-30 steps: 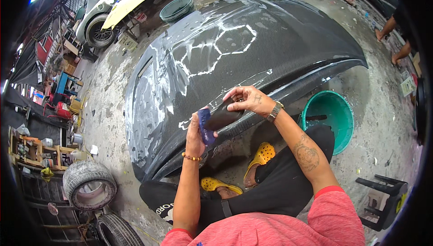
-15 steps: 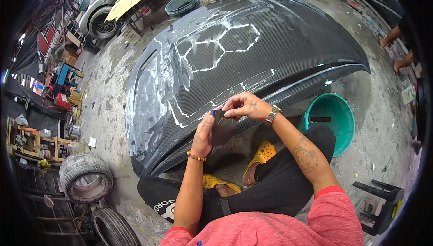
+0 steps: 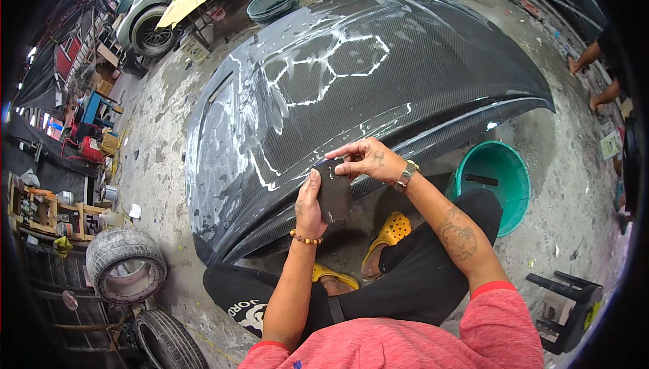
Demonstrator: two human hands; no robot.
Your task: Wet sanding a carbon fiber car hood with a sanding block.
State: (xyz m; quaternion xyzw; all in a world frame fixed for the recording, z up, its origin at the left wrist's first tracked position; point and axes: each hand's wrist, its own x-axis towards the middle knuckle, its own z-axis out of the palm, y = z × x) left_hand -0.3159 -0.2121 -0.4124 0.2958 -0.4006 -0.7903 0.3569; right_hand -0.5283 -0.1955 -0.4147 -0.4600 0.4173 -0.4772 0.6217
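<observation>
A dark sheet of sandpaper [image 3: 335, 195] is held between my two hands over the near edge of a car hood, its lower end hanging free. My left hand [image 3: 309, 210] pinches the sheet's left edge, thumb up, with a bit of blue showing at the top. Fingers and thumb of my right hand [image 3: 370, 161] grip the upper right corner. The black carbon-weave hood [image 3: 446, 64] lies in front of me, wet, with white streaks, outlined hexagons and greyish patches on its left side.
Right of my knee stands a green basin [image 3: 519, 200] with a dark strip [image 3: 481, 180] in it. Another tub [image 3: 274, 5] sits behind the hood. Tyres [image 3: 126, 264] lie at left, a black stool [image 3: 571, 308] at lower right. Another person's feet [image 3: 595, 102] show at far right.
The sandpaper has turned so its face shows more and it hangs more upright. My left hand has shifted slightly right and down; my right fingers reach further over the top edge.
</observation>
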